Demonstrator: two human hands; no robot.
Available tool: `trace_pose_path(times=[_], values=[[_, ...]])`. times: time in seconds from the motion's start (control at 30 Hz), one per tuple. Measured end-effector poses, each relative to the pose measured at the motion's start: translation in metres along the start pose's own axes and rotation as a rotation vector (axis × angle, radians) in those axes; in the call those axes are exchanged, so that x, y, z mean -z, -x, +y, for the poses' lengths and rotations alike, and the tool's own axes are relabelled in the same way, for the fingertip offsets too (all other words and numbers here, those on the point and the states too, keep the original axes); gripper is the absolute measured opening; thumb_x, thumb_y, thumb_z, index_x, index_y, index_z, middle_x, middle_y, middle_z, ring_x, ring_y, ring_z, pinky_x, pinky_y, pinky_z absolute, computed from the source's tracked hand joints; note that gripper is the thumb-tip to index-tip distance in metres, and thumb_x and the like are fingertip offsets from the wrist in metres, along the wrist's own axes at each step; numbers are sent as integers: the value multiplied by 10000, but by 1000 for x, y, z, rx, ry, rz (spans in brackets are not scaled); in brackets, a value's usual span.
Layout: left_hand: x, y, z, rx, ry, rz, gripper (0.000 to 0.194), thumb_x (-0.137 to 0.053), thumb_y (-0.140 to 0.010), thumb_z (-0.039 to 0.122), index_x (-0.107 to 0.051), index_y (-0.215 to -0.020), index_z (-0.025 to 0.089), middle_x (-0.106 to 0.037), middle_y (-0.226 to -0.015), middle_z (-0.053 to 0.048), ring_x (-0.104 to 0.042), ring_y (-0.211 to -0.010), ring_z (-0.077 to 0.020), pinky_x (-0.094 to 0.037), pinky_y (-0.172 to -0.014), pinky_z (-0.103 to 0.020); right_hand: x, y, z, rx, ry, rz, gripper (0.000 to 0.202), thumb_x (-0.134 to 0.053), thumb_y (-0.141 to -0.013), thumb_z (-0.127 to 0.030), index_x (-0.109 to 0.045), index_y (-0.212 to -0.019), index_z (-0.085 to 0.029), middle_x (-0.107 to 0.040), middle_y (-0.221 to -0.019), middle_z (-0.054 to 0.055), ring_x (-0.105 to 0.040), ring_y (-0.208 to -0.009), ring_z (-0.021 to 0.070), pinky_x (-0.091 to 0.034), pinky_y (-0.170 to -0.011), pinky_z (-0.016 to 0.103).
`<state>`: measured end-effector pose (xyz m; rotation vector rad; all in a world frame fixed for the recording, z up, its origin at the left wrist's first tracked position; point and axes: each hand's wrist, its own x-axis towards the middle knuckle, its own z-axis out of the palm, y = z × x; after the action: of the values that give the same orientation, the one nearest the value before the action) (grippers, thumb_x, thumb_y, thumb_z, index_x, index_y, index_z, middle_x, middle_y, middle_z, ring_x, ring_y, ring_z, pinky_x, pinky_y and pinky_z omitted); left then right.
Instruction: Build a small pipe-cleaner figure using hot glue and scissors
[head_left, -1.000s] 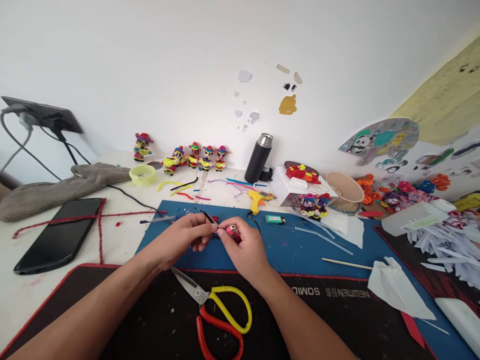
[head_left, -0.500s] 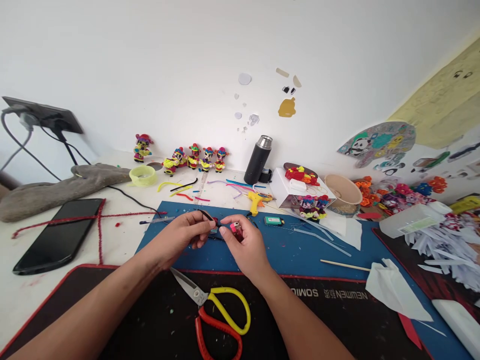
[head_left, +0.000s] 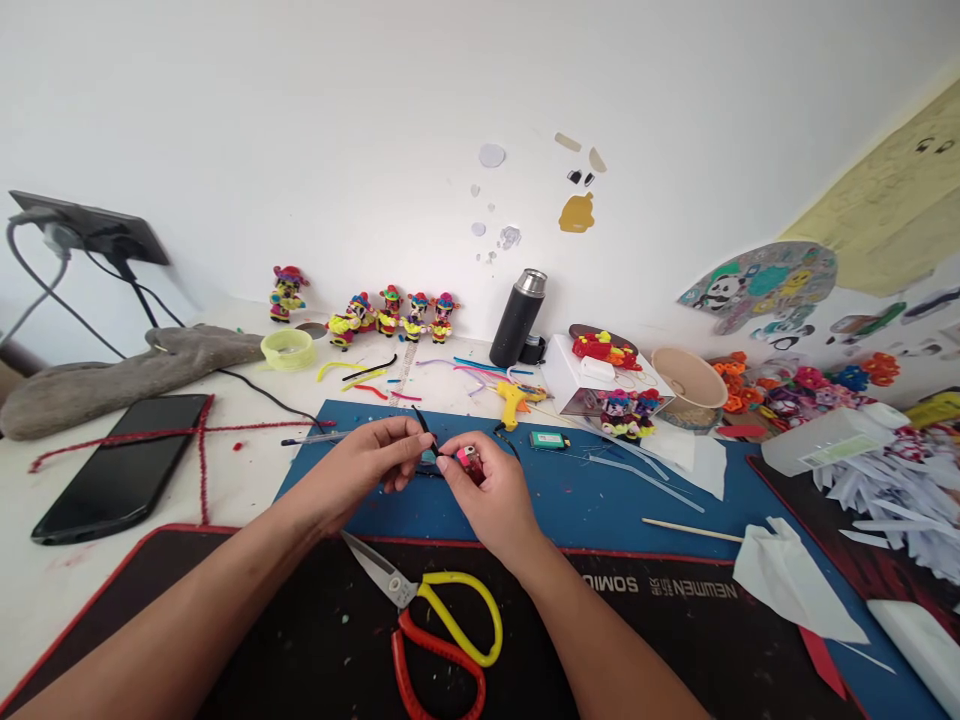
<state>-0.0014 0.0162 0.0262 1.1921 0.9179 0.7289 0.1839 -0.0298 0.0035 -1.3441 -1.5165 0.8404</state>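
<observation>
Over the blue mat (head_left: 585, 510), my left hand (head_left: 390, 455) pinches a thin black strip (head_left: 426, 425) between thumb and fingertips. The strip's upper end points up, and its lower part runs toward the other hand. Close on the right, my right hand (head_left: 487, 485) is closed around a small pink and red piece (head_left: 469, 457) with a white spot, its thumb tip at the strip's lower end. The palms hide most of that piece. Scissors (head_left: 405, 595) with yellow and red handles lie just below the hands.
A yellow glue gun (head_left: 514, 403), a black flask (head_left: 517, 318) and small colourful figures (head_left: 390, 312) stand or lie behind. At left is a black phone (head_left: 124, 470) with red fuzzy stems across it. A wooden stick (head_left: 694, 530) and white tissue (head_left: 795, 580) lie at right.
The black strip has swung from a curve over my left fingers to a steeper, straighter line between the hands. My left fingers have shifted slightly; the right hand keeps its hold.
</observation>
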Motion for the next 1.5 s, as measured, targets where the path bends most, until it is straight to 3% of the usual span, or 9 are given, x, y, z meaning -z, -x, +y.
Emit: trace_pose_path(times=[0.23, 0.47, 0.7, 0.83, 1.0, 1.2, 1.5], values=[[4, -1, -2, -21, 80, 31, 356, -833, -794, 499, -669, -896, 199, -552, -614, 60, -470, -525, -107, -334, -518, -249, 0, 0, -1, -19, -12, -21, 177, -661, -936, -387, -723, -980, -227, -497, -583, -58, -410, -509, 139, -306, -494, 269], [8, -3, -2, 13, 32, -2, 372, -872, -747, 492, -710, -876, 183, -731, -769, -31, -617, -628, -149, -369, -527, -245, 4, -4, -5, -7, -55, 71, 227, -650, -935, -412, -721, -984, -202, -681, -818, 14, -510, -624, 151, -408, -590, 275], [5, -4, -2, -23, -216, -7, 408, -819, -747, 548, -769, -942, 193, -795, -816, -62, -630, -636, -182, -437, -562, -284, 5, -5, -2, -64, -142, 56, 265, -676, -933, -453, -723, -995, -201, -575, -692, -22, -433, -560, 134, -361, -526, 268], [6, -5, -2, -97, -226, 65, 449, -794, -761, 606, -757, -942, 196, -788, -801, -55, -625, -631, -183, -481, -615, -309, 4, -8, 5, -165, -388, 27, 383, -715, -904, -579, -664, -967, -205, -394, -578, -85, -312, -484, 109, -266, -456, 255], [6, -5, 0, -130, -199, 93, 505, -774, -767, 660, -705, -961, 199, -789, -807, -59, -615, -604, -180, -477, -604, -316, 2, -10, 5, -231, -571, -60, 480, -738, -869, -670, -600, -897, -212, -354, -581, -104, -261, -472, 83, -216, -448, 240], [5, -2, 3, -148, -219, 109, 496, -763, -776, 660, -680, -950, 203, -790, -812, -55, -622, -610, -183, -492, -630, -325, 3, -8, 3, -250, -594, -136, 518, -685, -892, -713, -586, -842, -206, -400, -573, -91, -277, -458, 76, -189, -453, 243], [3, -1, 4, -154, -246, 121, 493, -757, -765, 674, -688, -937, 217, -781, -799, -43, -630, -620, -190, -510, -635, -325, 1, -5, 2, -220, -470, -208, 606, -625, -881, -803, -481, -725, -235, -305, -557, -100, -229, -470, 85, -208, -446, 242]])
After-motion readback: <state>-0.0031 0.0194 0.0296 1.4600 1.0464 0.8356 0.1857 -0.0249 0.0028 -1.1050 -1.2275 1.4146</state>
